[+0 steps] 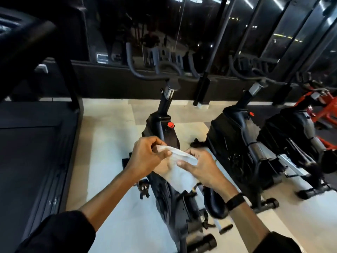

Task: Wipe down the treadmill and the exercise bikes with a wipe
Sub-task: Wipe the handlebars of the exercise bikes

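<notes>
A white wipe (179, 171) is stretched between both hands above a black exercise bike (164, 125) straight ahead. My left hand (145, 156) pinches the wipe's upper left corner. My right hand (198, 165) grips its right edge, and the wipe's lower part hangs down between them. The bike's handlebars (145, 76) rise at the back and a red knob (170, 124) sits on its frame. A black treadmill (32, 143) runs along the left. A second black bike (237, 136) stands to the right.
A third black bike (295, 128) and an orange-framed one (324, 110) stand further right. Dark glass panels (255, 33) line the wall behind the bikes. Light floor tiles (109, 139) separate the treadmill from the first bike.
</notes>
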